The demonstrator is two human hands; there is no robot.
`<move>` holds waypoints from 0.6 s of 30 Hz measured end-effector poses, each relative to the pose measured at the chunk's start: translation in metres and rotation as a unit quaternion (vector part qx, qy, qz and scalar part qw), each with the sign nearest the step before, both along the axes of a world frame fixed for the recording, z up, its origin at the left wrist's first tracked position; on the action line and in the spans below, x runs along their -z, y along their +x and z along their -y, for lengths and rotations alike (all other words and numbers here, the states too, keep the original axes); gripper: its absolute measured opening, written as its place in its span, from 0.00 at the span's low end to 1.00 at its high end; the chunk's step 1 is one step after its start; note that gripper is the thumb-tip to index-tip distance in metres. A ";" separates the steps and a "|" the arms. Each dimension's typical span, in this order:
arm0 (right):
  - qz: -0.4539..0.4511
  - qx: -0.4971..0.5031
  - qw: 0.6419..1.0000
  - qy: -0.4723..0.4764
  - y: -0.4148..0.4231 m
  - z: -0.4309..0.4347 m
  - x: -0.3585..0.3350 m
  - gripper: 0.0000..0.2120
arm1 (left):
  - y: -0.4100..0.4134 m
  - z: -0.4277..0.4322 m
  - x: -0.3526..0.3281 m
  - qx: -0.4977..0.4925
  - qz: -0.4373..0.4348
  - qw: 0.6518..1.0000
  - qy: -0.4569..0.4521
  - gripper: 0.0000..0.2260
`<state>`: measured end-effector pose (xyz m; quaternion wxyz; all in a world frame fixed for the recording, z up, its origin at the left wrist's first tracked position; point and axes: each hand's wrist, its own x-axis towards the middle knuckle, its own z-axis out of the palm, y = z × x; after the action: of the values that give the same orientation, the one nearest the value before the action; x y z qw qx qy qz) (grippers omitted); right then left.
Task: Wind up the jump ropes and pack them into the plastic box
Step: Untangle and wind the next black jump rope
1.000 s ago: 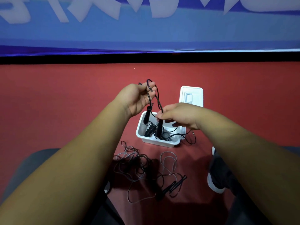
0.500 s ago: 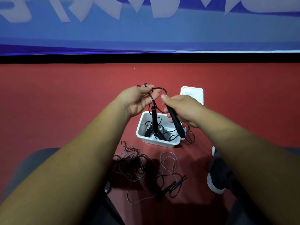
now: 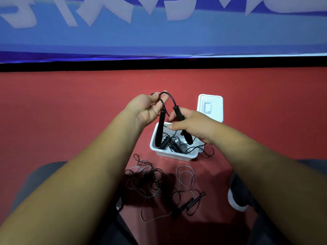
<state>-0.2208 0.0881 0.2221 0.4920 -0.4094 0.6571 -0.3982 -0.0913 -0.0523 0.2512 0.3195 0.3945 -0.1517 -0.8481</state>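
Above plastic box [image 3: 174, 155], left hand [image 3: 146, 110] pinching cord loop of black jump rope [image 3: 170, 95], one handle [image 3: 159, 131] hanging down into box. Right hand [image 3: 193, 126] curling fingers round other handle [image 3: 177, 113], tilting over box. Coiled ropes [image 3: 165, 144] lying inside box; tangled ropes [image 3: 150, 175] lying on red floor [image 3: 70, 112] nearer than box; lid [image 3: 210, 108] lying just beyond it.

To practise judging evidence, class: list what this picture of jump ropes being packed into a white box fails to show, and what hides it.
1. Head view: rope count in the white plastic box; the right hand and its black handle cover part.
2. Head view: cord count in the loose black tangle; strands overlap in shadow.
3. Head view: white lettering on the blue banner; cut off by the top edge.
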 end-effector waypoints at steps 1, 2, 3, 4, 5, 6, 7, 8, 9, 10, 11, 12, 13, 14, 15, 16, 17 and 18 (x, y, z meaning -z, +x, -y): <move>0.004 0.004 1.000 -0.005 0.002 0.000 0.000 0.11 | 0.000 0.001 0.000 -0.002 -0.003 1.000 0.004 0.05; 0.016 0.007 1.000 -0.008 0.002 0.001 0.001 0.11 | 0.000 0.001 -0.001 -0.002 -0.007 1.000 0.008 0.05; 0.032 0.011 0.999 -0.010 0.003 0.001 0.001 0.13 | -0.001 0.001 -0.001 -0.001 -0.010 1.000 0.013 0.05; 0.050 0.014 0.999 -0.012 0.003 0.002 0.001 0.14 | -0.002 0.001 -0.002 0.000 -0.012 1.000 0.016 0.05; 0.062 0.019 0.998 -0.015 0.004 0.003 0.001 0.15 | -0.002 0.001 -0.002 -0.001 -0.013 1.000 0.018 0.05; 0.076 0.024 0.997 -0.018 0.003 0.004 0.001 0.16 | -0.002 0.001 -0.002 -0.003 -0.016 1.000 0.018 0.05; 0.091 0.028 0.995 -0.022 0.004 0.004 0.000 0.17 | -0.003 0.001 -0.001 -0.006 -0.017 1.000 0.019 0.05; 0.101 0.029 0.994 -0.028 0.004 0.004 0.000 0.17 | -0.002 0.001 -0.002 -0.008 -0.019 1.000 0.020 0.05; 0.104 0.028 0.994 -0.030 0.005 0.004 -0.001 0.17 | -0.002 0.002 -0.002 -0.011 -0.020 1.000 0.020 0.05; 0.107 0.023 0.994 -0.030 0.005 0.004 -0.002 0.16 | -0.001 0.003 -0.003 -0.016 -0.024 0.999 0.021 0.05; 0.115 0.019 0.993 -0.028 0.006 0.003 -0.002 0.15 | -0.001 0.004 -0.003 -0.022 -0.026 0.999 0.020 0.05; 0.129 0.012 0.991 -0.024 0.008 0.003 -0.001 0.15 | -0.001 0.004 -0.003 -0.026 -0.026 0.999 0.019 0.05; 0.147 0.008 0.989 -0.016 0.010 0.003 -0.001 0.16 | 0.000 0.005 -0.004 -0.029 -0.022 0.999 0.017 0.05; 0.166 0.005 0.986 -0.006 0.011 0.002 -0.002 0.15 | 0.000 0.006 -0.004 -0.032 -0.016 0.999 0.014 0.04; 0.185 -0.002 0.983 0.007 0.013 0.002 -0.002 0.15 | 0.000 0.006 -0.004 -0.036 -0.010 0.999 0.012 0.04; 0.197 -0.016 0.980 0.013 0.014 0.002 -0.003 0.16 | 0.000 0.007 -0.004 -0.041 -0.008 0.999 0.014 0.05; 0.201 -0.031 0.979 0.014 0.016 0.001 -0.004 0.17 | 0.000 0.007 -0.004 -0.046 -0.006 0.999 0.018 0.05; 0.202 -0.042 0.978 0.010 0.018 0.001 -0.004 0.17 | 0.001 0.007 -0.005 -0.053 -0.006 0.998 0.024 0.05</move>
<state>-0.2028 0.0868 0.2258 0.6348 -0.3431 0.5302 -0.4452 -0.0907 -0.0592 0.2557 0.3555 0.4042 -0.1083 -0.8358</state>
